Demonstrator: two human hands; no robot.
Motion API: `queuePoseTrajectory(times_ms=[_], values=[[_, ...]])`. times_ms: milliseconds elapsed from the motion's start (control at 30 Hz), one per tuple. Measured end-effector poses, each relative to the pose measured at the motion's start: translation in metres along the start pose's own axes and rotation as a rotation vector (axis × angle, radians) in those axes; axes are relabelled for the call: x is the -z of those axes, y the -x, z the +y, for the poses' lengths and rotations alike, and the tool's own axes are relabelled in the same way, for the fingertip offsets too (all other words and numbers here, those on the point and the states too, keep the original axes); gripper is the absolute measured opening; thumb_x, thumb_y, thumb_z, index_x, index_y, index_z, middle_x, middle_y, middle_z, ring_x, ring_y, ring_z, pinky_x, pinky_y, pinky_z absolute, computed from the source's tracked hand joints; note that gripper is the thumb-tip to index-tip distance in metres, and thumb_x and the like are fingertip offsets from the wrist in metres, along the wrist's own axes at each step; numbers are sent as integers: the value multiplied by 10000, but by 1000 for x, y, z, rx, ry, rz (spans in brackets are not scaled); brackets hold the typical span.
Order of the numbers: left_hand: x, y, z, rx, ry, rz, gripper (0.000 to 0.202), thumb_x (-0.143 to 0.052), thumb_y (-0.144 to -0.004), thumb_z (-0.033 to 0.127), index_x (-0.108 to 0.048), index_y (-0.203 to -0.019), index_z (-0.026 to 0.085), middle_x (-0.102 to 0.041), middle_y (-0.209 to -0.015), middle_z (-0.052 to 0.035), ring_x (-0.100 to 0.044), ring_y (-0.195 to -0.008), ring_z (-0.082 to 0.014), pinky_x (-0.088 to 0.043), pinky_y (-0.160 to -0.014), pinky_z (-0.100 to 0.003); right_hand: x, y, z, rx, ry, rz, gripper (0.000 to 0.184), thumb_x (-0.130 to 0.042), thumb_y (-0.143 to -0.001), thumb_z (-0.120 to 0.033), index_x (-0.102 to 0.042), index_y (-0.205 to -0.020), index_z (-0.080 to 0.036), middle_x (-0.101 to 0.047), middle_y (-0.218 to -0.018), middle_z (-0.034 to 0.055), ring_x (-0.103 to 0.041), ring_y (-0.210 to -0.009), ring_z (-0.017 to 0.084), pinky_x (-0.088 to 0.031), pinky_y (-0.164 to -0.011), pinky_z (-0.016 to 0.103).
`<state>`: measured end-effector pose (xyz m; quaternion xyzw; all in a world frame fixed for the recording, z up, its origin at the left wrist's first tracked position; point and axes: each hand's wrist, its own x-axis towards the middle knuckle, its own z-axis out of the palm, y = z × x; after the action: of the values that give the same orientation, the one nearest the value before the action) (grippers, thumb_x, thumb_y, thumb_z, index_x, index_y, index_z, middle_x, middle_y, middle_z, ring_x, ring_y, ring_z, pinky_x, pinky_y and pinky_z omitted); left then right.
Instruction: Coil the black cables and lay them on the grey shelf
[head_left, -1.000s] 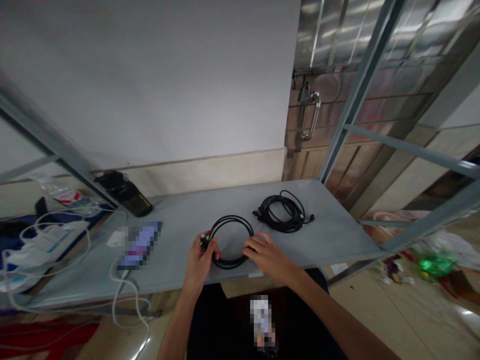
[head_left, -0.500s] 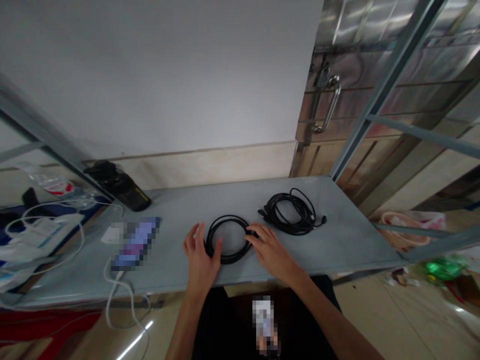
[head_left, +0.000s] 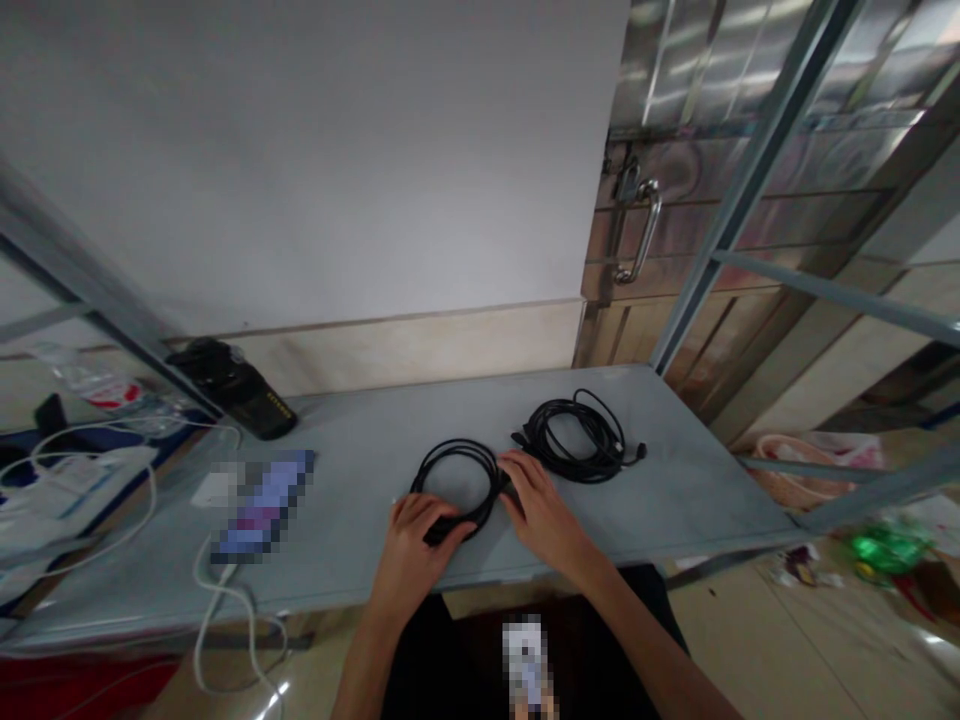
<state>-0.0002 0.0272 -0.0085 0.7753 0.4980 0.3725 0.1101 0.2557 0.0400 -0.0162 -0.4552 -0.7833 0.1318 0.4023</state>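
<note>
Coiled cable: a black cable coil (head_left: 456,482) lies flat on the grey desk (head_left: 360,450), near its front edge, directly ahead of the person.
Place against the grip: the coil sits between the two hands; its near-left arc runs under the left fingers and its right arc lies under the right fingertips.
Look: thin black cord wound in several loose round loops with an open centre showing the desk surface; a thicker dark piece, likely a plug end, shows at the near-left arc by the left fingers.
Left hand: the left hand (head_left: 417,545) rests knuckles up at the coil's near-left side, fingers curled down over the cord and the dark end piece; the grip is narrow, closed onto the cable.
Right hand: the right hand (head_left: 541,512) lies palm down at the coil's right side, fingers stretched flat and slightly spread, tips pressing on the loops; whether it pinches the cord I cannot tell.
Second coil: another black cable bundle (head_left: 577,438), looser and with a plug end sticking out to the right, lies just beyond the right hand, farther back on the desk.
Left of the desk: a blurred phone-like item (head_left: 262,503) with a white cable (head_left: 217,600) hanging over the front edge.
Back left: a dark bottle (head_left: 238,388) lies on its side near the wall.
</note>
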Motion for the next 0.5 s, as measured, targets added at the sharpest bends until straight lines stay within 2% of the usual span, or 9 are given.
queuePoseTrajectory(times_ms=[100,200,300,367,500], values=[[-1,-1,0,25,-19,36,237,-836,-995,519,-794,-932,295,-825,-951,-34,-755,-986,-319,-488,-1039,-520,4,0,-3,-2,0,79,468,-575,-1081,-149,-540,-1536,-253,-630,-1523,150,-594,-1489,301,-543,-1285,602],[-2,-1,-1,53,-65,94,247,-793,-1021,522,-794,-930,292,-826,-965,-53,-755,-1007,-337,-491,-1048,-540,18,4,1,24,34,176,380,-568,-1092,-167,-590,-1460,-257,-666,-1437,148,-645,-1388,303,-578,-1215,590],[-2,1,-2,47,-93,123,231,-787,-1029,523,-813,-1002,295,-827,-1034,-68,-746,-1071,-345,-488,-1083,-550,43,12,20,51,175,273,290,-587,-1101,-179,-627,-1379,-253,-689,-1377,145,-668,-1325,318,-582,-1153,593],[-2,2,-2,12,-83,107,259,-830,-997,545,-825,-1080,300,-829,-1094,-71,-742,-1104,-341,-490,-1104,-547,63,19,38,39,285,364,254,-646,-1103,-242,-630,-1355,-250,-689,-1366,145,-666,-1309,333,-573,-1137,606],[2,3,3,-32,-60,76,371,-891,-938,587,-823,-1173,308,-827,-1152,-73,-739,-1130,-337,-510,-1097,-541,91,30,65,24,340,518,320,-771,-1061,-371,-625,-1308,-229,-694,-1277,146,-677,-1218,335,-595,-1059,570]])
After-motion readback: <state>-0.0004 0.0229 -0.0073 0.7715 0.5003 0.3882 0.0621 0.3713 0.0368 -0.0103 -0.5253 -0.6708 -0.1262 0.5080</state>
